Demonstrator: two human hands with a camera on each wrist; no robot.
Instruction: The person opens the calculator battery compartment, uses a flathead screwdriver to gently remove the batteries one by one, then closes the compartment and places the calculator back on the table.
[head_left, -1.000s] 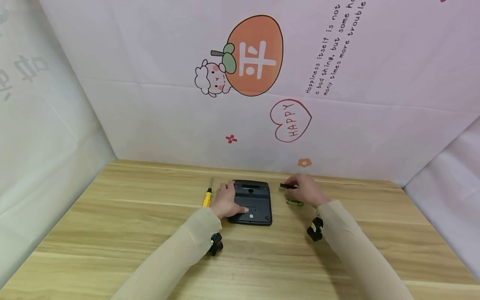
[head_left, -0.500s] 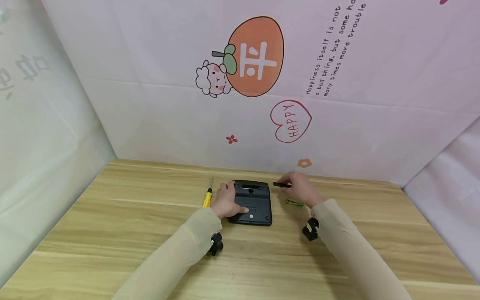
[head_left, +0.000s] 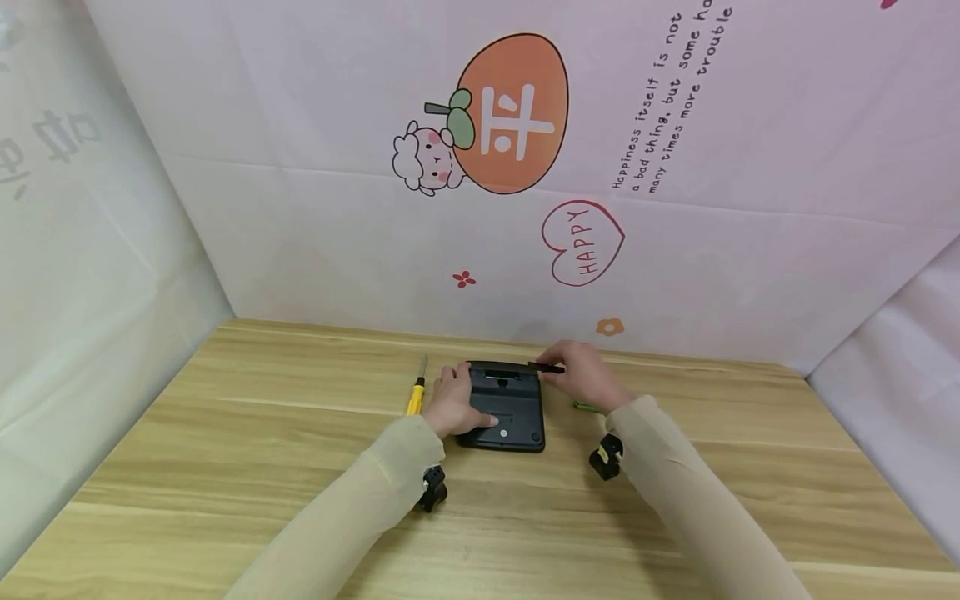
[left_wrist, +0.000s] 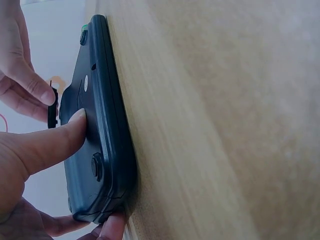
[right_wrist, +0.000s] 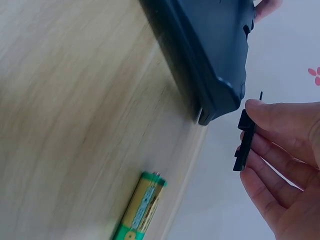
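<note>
A black calculator lies face down on the table, its small battery slot uncovered near the far edge. My left hand holds its left side, thumb on the back and fingers around the edge. Between the thumb and fingers of my right hand is a thin black battery cover. In the head view this cover is by the calculator's far right corner; the right wrist view shows a gap between them. A green and gold battery lies on the table below the right hand, partly hidden in the head view.
A yellow-handled screwdriver lies just left of the left hand, tip pointing away. Behind the wooden table hangs a white printed cloth, with more cloth at both sides.
My right hand has moved left with the battery cover, from beyond the battery to the calculator's far right corner. The left hand and calculator stay in place.
</note>
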